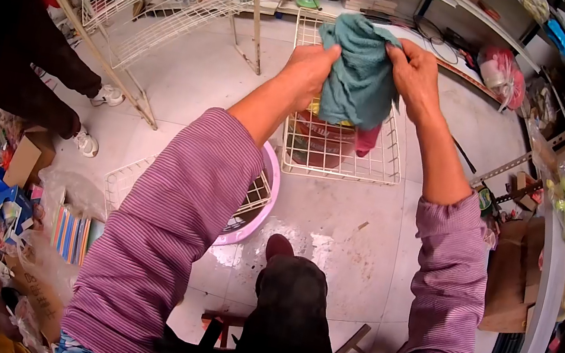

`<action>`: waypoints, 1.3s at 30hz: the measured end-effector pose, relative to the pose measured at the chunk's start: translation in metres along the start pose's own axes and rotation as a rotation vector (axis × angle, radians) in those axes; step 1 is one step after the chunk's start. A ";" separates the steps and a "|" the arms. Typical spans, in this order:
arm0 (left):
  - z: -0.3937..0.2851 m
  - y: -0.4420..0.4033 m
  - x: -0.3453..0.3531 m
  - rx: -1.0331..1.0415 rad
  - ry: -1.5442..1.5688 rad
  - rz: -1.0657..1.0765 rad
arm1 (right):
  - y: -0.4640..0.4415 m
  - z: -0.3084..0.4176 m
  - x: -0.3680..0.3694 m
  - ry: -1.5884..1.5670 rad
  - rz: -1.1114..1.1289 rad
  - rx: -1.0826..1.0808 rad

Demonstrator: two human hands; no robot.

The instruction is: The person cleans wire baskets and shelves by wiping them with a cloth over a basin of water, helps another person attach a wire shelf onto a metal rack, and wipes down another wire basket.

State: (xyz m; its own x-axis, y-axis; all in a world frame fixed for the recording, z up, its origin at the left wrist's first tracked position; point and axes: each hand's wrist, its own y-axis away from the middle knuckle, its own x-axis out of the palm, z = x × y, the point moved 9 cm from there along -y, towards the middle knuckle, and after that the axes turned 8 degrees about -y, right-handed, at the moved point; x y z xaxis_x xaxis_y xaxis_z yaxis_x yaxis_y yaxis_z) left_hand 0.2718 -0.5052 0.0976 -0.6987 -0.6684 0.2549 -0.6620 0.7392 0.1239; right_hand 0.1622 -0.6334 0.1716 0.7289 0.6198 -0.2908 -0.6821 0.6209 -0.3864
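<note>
The left hand [310, 69] pinches one edge of a teal cloth [361, 73] between thumb and curled fingers, and the right hand [415, 75] pinches its upper corner the same way. Both arms reach forward with bent elbows, sleeves pushed up. The cloth hangs between them, above a white wire basket [384, 166] on the floor. Left of the basket sits a pink basin [263, 211]; a white wire rack [168, 9] stands beyond.
</note>
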 end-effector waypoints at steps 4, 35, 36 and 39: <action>0.030 0.001 -0.036 -0.220 -0.324 -0.104 | -0.016 0.020 -0.002 -0.371 -0.043 0.030; -0.110 0.202 -0.081 0.342 -0.591 0.024 | 0.182 0.031 0.138 -0.774 -0.158 0.402; -0.102 0.215 -0.062 0.574 -0.809 -0.040 | 0.214 0.000 0.162 -0.799 -0.139 0.665; -0.042 0.262 -0.010 0.760 -1.269 -0.019 | 0.257 -0.028 0.202 -0.987 0.027 0.823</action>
State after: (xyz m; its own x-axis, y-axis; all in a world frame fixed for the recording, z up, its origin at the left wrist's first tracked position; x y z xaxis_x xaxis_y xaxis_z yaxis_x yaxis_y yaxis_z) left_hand 0.1170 -0.3017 0.1681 -0.1877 -0.5963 -0.7805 -0.3733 0.7783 -0.5049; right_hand 0.1360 -0.3615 -0.0108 0.6029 0.5091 0.6143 -0.7888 0.4957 0.3634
